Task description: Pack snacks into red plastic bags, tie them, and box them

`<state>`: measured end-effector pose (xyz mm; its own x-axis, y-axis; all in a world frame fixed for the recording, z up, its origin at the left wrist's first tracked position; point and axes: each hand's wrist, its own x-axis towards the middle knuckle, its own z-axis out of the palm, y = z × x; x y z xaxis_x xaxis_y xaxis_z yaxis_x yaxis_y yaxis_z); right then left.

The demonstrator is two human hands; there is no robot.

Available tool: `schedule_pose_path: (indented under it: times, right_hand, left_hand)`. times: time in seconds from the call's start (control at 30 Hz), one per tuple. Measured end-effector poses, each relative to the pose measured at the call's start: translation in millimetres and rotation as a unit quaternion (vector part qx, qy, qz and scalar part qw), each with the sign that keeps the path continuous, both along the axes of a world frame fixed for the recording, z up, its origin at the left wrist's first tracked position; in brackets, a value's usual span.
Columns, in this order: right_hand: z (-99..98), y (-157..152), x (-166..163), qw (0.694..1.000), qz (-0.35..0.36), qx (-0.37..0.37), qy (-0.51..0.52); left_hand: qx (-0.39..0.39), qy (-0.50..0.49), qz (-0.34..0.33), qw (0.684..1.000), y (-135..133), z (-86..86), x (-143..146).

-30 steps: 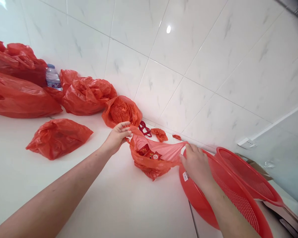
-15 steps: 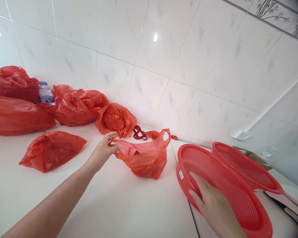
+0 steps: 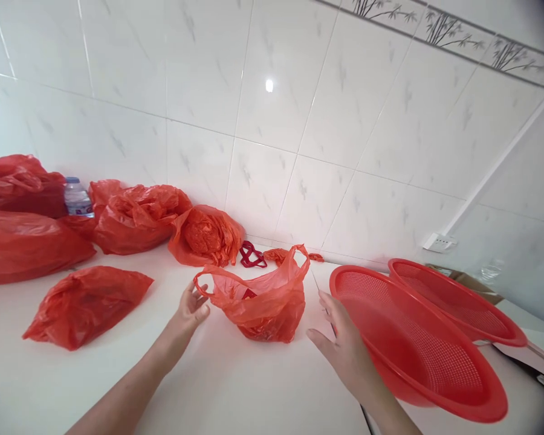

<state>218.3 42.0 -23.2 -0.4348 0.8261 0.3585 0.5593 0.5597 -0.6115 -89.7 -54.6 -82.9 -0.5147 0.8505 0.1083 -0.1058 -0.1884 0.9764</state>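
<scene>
A red plastic carrier bag (image 3: 265, 308) stands upright with its mouth and both loop handles spread. Something small and dark red shows inside it. On the bag's left, my left hand (image 3: 189, 311) is open, thumb apart from lightly bent fingers, right by the left handle loop. I cannot tell whether the fingertips touch the loop. My right hand (image 3: 342, 341) is open and holds nothing, between the bag and a large red plastic colander (image 3: 390, 326). Its thumb points toward the bag, with a gap between them.
A closed red bag (image 3: 88, 305) lies at left. Along the tiled wall are several full red bags (image 3: 140, 217), a water bottle (image 3: 77, 198), a bundle of red bags (image 3: 206, 235) and dark red straps (image 3: 252, 255). A second colander (image 3: 457, 302) stands behind the first.
My right hand has moved left, from over the colander toward the bag. My left hand has dropped a little, off the bag's rim, and the left handle loop now stands up. The view has tilted upward.
</scene>
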Motion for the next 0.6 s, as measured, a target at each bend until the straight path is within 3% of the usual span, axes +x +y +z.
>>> schedule_pose_path:
  times: [0.07,0.17,0.23,0.33,0.4,0.5,0.6]
  right_hand:
    - [-9.2,24.5,-28.2,0.993,0.013,-0.075,0.085]
    - [-22.3,69.6,-61.0,0.973,-0.034,-0.105,0.202]
    - [-26.2,88.9,-77.2,0.948,-0.021,-0.163,0.274]
    - [-25.2,89.6,-94.8,0.883,0.098,-0.277,0.366]
    - [-23.3,79.1,-102.0,0.848,0.186,-0.338,0.363]
    - [-19.1,68.7,-103.9,0.839,0.203,-0.384,0.326]
    - [-6.5,73.6,-93.3,0.812,0.168,-0.372,0.418]
  left_hand:
    - [-0.019,0.050,-0.028,0.998,-0.2,-3.9,4.0]
    - [-0.049,0.092,-0.079,0.991,-0.6,0.1,9.5]
    - [-0.051,0.087,-0.115,0.988,2.7,6.2,14.2]
    - [-0.014,0.037,-0.115,0.993,17.4,13.4,23.2]
    - [0.009,-0.002,-0.118,0.993,32.4,16.9,27.8]
    - [-0.019,-0.056,-0.072,0.996,53.8,29.1,28.7]
    - [0.023,-0.085,0.022,0.996,63.7,58.2,25.4]
